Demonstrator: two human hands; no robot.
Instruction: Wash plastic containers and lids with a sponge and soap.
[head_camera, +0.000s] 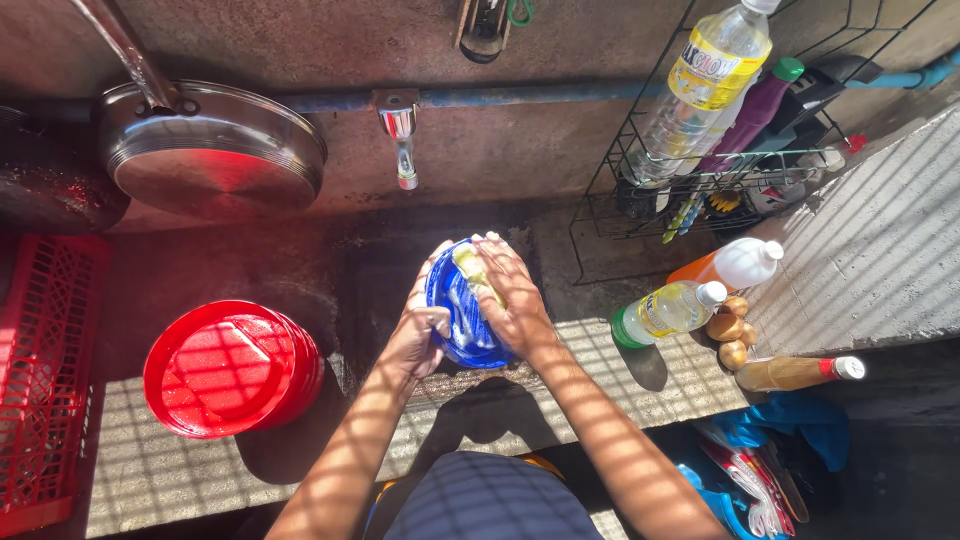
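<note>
A dark checked garment (490, 498) fills the bottom edge, nearest the lens. Above it, a blue plate (462, 318) is held over the sink edge, just below the tap (402, 140). The plate's rim is clasped by the left hand (418, 335), while a yellow sponge (474, 272) is pressed against its face by the right hand (512, 300). For thorough scrubbing, the plate is best kept tilted and firmly gripped, since soap likely makes it slippery. A red basin (228, 365) sits on the surface (160, 470) to the left; bottles (668, 310) lie to the right.
</note>
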